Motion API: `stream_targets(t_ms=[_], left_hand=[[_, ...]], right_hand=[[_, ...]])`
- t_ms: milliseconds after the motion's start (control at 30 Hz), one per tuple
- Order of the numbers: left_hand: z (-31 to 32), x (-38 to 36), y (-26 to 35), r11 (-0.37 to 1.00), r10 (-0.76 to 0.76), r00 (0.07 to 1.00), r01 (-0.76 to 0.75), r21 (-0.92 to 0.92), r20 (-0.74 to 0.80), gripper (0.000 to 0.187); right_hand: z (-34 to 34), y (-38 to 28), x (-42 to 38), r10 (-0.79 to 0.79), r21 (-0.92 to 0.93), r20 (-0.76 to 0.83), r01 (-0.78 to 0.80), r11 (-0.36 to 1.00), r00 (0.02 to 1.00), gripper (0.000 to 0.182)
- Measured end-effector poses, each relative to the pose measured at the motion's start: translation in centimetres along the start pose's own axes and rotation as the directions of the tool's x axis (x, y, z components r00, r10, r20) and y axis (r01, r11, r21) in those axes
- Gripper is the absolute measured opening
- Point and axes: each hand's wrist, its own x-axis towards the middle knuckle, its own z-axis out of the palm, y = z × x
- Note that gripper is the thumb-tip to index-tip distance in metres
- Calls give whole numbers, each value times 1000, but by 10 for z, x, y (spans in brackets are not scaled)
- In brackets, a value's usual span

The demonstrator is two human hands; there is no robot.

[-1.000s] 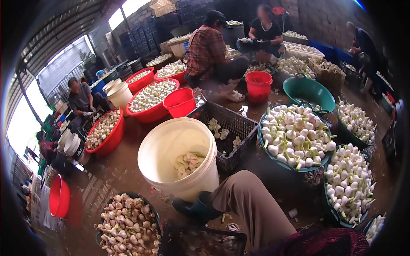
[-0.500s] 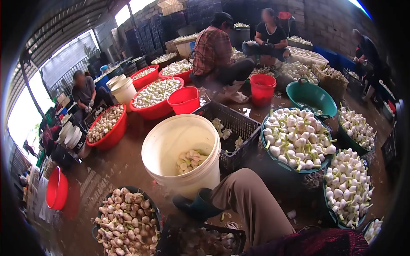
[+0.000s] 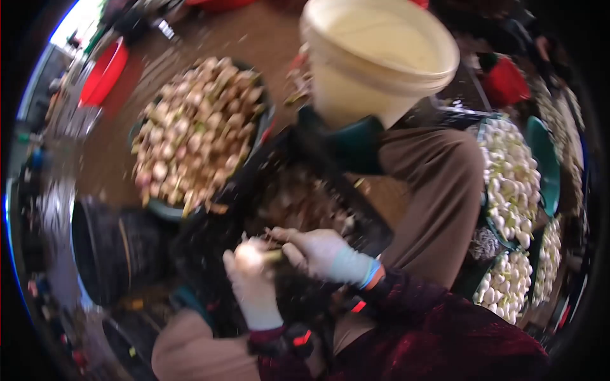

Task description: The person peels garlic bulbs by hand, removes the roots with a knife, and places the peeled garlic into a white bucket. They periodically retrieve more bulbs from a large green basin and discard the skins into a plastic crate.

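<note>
A pale garlic bulb [image 3: 250, 257] rests in the gloved fingers of my left hand [image 3: 255, 295], its short green stem pointing right. Just beside it, my right hand [image 3: 327, 253], in a white glove with a bluish cuff, has its fingers pinched together. Something thin and dark shows at those fingertips, too blurred to name. Both hands are over a black crate [image 3: 365, 219] between my knees, with loose skins and scraps [image 3: 305, 200] inside. A tub of unpeeled, brownish garlic [image 3: 197, 130] stands beyond the crate to the left.
A large cream bucket [image 3: 381, 86] stands ahead, close to my boot [image 3: 352, 145]. Tubs of white garlic [image 3: 508, 171] line the right side. A dark bucket [image 3: 101, 247] lies at left, and a red basin [image 3: 105, 73] sits farther off.
The view has swung down and left, so the workers at the back are mostly out of frame. Both my hands and the garlic bulb have come into view over the crate.
</note>
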Motion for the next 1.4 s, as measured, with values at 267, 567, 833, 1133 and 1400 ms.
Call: stream_targets(t_ms=[267, 567, 833, 1133, 1400], left_hand=[[13, -4, -8, 988, 10, 991, 11, 156, -130, 56], [8, 0, -17, 987, 52, 984, -25, 156, -171, 55], [-3, 5, -13, 998, -61, 994, 63, 13, -95, 53], [-6, -4, -15, 996, -94, 995, 94, 1, -14, 45], [-14, 36, -37, 990, 57, 961, -19, -143, 269, 44]], right_hand=[[17, -11, 3, 161, -299, 411, -34, 954, 897, 67], [38, -6, -4, 182, -328, 322, -71, 942, 929, 39], [12, 6, 13, 224, -132, 244, -196, 972, 944, 29], [37, 16, 13, 341, -47, 278, -341, 939, 898, 31], [36, 20, 7, 206, 652, 263, -331, 682, 943, 32]])
